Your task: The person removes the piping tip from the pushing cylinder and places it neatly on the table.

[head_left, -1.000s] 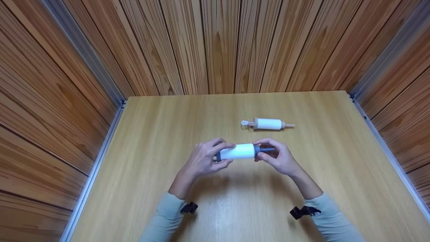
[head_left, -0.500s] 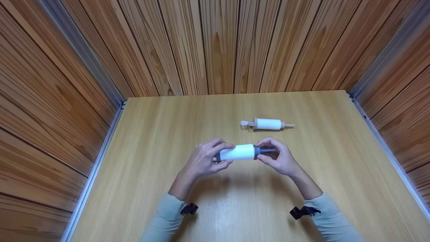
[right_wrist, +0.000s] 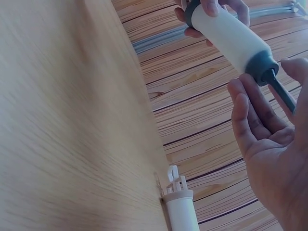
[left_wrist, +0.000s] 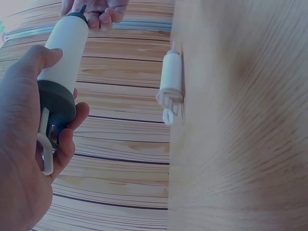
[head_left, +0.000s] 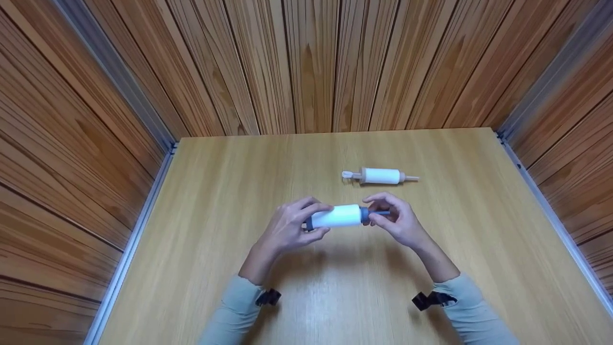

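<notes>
A syringe-like dispenser (head_left: pixel 336 216) with a white barrel, dark grey end caps and a thin nozzle (right_wrist: pixel 283 94) is held above the table, lying nearly level. My left hand (head_left: pixel 292 223) grips its rear end, thumb and fingers on either side of the barrel. At that end a white hooked plunger handle (left_wrist: pixel 46 149) sticks out by the palm. My right hand (head_left: pixel 400 223) is around the nozzle at the front cap (right_wrist: pixel 261 66). In the right wrist view its fingertips are right at the cap's underside, while the thumb stands apart from it.
A second dispenser (head_left: pixel 381 176), with a white barrel and pale beige caps, lies on the wooden table (head_left: pixel 230 177) beyond the hands, nozzle to the right. Wood-plank walls (head_left: pixel 316 67) and metal rails (head_left: pixel 129 254) border the table.
My right index finger has lifted and the hand's hold at the front cap has loosened. The left hand keeps its grip; the dispenser has barely shifted.
</notes>
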The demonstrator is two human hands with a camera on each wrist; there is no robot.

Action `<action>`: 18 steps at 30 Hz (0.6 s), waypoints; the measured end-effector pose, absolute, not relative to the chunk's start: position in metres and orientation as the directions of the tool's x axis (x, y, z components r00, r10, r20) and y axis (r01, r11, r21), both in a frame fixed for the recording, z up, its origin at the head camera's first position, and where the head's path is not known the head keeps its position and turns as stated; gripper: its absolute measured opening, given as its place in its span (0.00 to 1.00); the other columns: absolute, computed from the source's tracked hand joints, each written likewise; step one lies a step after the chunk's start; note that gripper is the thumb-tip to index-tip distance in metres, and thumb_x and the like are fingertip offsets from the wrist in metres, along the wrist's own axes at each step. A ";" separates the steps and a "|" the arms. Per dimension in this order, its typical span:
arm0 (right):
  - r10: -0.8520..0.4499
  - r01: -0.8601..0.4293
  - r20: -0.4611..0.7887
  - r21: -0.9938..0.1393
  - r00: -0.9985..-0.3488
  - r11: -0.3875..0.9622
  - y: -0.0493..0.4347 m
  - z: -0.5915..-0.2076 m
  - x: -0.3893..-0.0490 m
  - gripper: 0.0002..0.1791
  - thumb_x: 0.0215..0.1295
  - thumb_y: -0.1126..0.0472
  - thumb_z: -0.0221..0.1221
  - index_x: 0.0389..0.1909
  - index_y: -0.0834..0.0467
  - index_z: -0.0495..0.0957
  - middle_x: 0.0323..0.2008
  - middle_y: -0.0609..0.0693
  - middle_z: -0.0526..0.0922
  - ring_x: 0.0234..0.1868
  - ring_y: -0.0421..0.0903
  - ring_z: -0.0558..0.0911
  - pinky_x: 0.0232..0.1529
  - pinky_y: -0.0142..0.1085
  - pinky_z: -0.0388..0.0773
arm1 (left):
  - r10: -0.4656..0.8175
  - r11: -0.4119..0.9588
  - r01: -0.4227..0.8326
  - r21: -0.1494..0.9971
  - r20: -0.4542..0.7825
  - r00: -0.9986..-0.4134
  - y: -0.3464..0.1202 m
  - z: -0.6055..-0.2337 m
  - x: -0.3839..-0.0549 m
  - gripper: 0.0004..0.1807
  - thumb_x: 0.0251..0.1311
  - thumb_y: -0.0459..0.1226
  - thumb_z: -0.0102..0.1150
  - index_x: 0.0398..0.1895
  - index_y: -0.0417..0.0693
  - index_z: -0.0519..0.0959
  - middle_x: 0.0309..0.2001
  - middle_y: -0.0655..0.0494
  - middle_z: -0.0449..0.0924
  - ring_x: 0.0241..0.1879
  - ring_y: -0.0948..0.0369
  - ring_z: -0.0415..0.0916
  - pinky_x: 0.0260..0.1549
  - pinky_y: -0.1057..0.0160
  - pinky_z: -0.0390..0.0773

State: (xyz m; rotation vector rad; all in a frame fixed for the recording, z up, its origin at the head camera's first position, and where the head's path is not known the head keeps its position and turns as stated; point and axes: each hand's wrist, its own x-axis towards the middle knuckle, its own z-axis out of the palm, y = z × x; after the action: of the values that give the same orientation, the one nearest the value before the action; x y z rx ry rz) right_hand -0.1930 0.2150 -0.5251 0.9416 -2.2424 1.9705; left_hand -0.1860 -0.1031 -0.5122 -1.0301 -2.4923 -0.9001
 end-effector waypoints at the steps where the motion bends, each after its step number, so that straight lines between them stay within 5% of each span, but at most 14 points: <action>1: -0.422 -0.434 0.384 -0.900 -0.821 0.026 0.215 -0.525 -0.193 0.16 0.76 0.80 0.58 0.62 0.77 0.75 0.45 0.36 0.89 0.41 0.34 0.91 0.44 0.28 0.89 | 0.528 0.545 0.715 0.437 0.484 -0.698 -0.103 -0.512 -0.186 0.23 0.68 0.47 0.78 0.64 0.56 0.88 0.55 0.50 0.90 0.44 0.54 0.90 0.41 0.59 0.90; 18: -0.430 -0.434 0.418 -0.899 -0.800 -0.066 0.212 -0.526 -0.191 0.16 0.71 0.84 0.59 0.57 0.81 0.74 0.53 0.36 0.90 0.47 0.35 0.91 0.48 0.31 0.92 | 0.520 0.544 0.718 0.434 0.496 -0.695 -0.102 -0.512 -0.186 0.22 0.69 0.48 0.77 0.64 0.56 0.88 0.54 0.51 0.91 0.41 0.55 0.89 0.39 0.61 0.89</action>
State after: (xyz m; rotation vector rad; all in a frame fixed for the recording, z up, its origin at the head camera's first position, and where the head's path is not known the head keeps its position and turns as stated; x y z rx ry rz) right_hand -0.1914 0.2116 -0.5256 0.9914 -2.1444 2.0660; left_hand -0.1858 -0.1021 -0.5121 -1.0247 -2.4758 -0.9042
